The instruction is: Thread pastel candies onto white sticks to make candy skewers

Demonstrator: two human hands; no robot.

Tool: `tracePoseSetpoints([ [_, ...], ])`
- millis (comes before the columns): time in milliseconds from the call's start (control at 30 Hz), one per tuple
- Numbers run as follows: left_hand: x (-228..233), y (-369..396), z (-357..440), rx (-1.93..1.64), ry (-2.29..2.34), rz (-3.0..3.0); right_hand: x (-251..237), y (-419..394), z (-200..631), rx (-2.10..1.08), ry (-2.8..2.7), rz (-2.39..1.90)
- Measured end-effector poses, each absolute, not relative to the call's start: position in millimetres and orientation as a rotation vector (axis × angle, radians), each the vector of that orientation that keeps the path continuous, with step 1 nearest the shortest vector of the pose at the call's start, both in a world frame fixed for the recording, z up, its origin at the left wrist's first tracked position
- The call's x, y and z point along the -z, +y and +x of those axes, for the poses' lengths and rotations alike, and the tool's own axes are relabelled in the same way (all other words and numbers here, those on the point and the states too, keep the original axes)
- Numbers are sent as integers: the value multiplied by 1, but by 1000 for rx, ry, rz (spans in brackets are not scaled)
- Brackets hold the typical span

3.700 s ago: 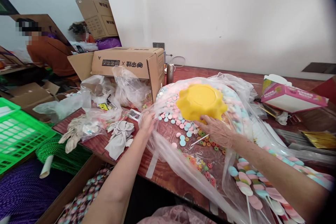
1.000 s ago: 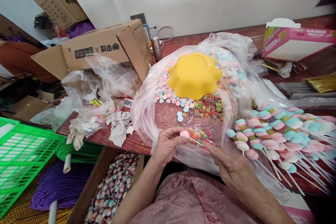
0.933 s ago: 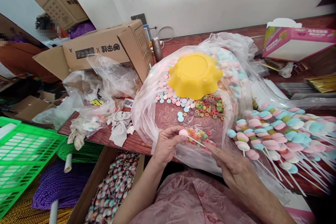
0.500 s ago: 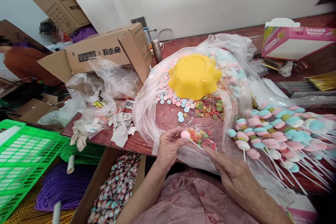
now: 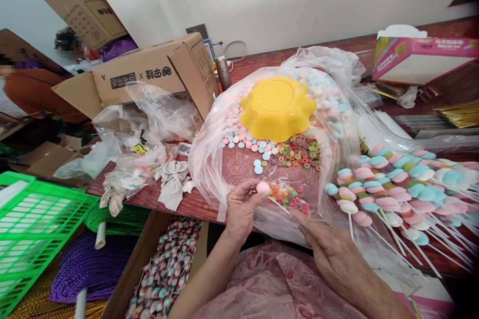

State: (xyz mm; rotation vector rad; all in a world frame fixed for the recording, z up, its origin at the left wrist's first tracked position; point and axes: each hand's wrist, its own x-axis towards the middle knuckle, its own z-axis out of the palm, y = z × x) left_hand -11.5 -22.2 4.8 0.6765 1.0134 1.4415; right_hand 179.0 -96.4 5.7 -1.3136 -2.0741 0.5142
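Small pink round candy disc [image 5: 263, 188] pinched in left hand [image 5: 241, 208] fingertips, at near table edge; thin white stick [image 5: 277, 204] gripped at lower end by right hand [image 5: 329, 244]. Disc judged light, brittle; best held by rim. Loose ring candies [image 5: 295, 152] beyond.

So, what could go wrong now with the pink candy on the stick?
The left hand pinches the pink candy while the right hand holds the thin white stick; a skewed push might snap the stick or crack the candy. The loose ring candies on the plastic sheet lie near the table edge and could roll off.
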Motion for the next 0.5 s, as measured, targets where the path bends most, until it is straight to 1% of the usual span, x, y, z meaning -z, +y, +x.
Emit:
tracePoseSetpoints([
  [167,-5,-22,-13,-1431,1014,681,-8,-94,178,-471,-2050,-1281],
  [367,-4,-24,-14,-1416,1093,753,-1,-95,177,-614,-2014,-1293],
  [467,-17,-30,-17,-1343,1246,993,-16,-96,177,-706,-1972,-1307],
  [500,-23,-31,-18,-1305,1296,1079,-26,-94,176,-688,-1908,-1348],
])
